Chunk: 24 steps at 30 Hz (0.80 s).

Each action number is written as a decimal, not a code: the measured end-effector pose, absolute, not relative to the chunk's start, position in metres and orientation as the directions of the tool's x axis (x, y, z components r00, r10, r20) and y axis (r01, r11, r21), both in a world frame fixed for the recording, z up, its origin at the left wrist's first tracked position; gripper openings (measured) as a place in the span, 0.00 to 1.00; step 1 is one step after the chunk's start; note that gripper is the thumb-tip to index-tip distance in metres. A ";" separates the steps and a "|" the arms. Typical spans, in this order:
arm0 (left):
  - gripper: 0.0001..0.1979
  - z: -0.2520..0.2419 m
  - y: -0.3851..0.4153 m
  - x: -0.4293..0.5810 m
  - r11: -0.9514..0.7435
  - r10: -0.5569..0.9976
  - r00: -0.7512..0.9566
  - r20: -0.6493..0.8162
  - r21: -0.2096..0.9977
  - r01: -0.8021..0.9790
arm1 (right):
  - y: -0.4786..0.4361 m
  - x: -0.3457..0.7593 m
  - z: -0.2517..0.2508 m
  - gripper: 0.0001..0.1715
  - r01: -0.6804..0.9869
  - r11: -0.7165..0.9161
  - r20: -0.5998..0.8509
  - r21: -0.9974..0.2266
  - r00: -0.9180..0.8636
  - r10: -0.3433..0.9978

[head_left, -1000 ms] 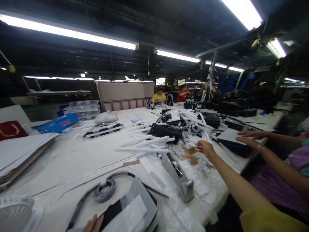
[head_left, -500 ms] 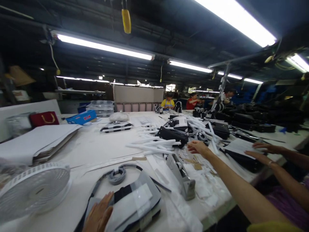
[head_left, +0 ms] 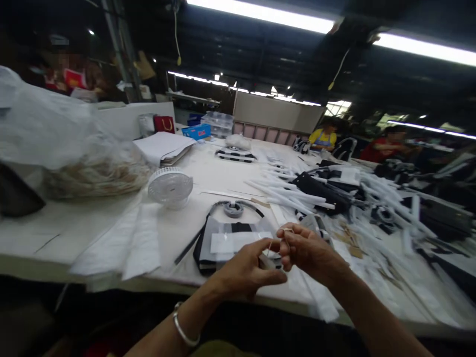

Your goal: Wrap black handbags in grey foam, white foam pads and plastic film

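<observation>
Both of my hands meet above the table's near edge, in front of a grey and black bag. My left hand is closed on a small pale piece that looks like a hang tag; the fingers hide part of it. Beside it, my right hand pinches a thin string between thumb and fingers. The bag lies flat under a clear wrap with a white sheet, its strap looped behind and a grey coil on top. A tape dispenser stands partly hidden behind my right hand.
A small white fan and a large plastic sack stand on the left. White tubes, black bags and small brown bits crowd the right. People sit across the table, one in yellow.
The view has swung left. My left hand has come off the bag, and my right hand has drawn back from the pile. They now hold the small pale piece and its string together.
</observation>
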State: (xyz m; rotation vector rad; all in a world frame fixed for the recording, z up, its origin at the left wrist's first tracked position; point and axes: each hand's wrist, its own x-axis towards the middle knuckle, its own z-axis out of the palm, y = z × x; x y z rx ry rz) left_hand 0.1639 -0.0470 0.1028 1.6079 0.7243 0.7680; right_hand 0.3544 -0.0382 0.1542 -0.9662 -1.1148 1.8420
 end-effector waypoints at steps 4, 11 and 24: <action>0.20 0.082 -0.062 0.152 0.135 0.756 0.653 -0.046 0.987 -0.088 | -0.043 0.333 0.142 0.18 -0.185 -0.329 -0.224 -0.926 -0.432 0.873; 0.21 0.046 -0.081 0.123 0.275 0.748 0.650 -0.132 0.954 -0.122 | -0.046 0.303 0.112 0.14 -0.203 -0.313 -0.220 -0.928 -0.378 0.899; 0.20 0.047 -0.010 0.018 -0.158 0.987 0.035 0.157 0.910 0.382 | 0.047 0.220 0.095 0.23 0.080 -0.323 -0.326 -0.943 -0.425 0.844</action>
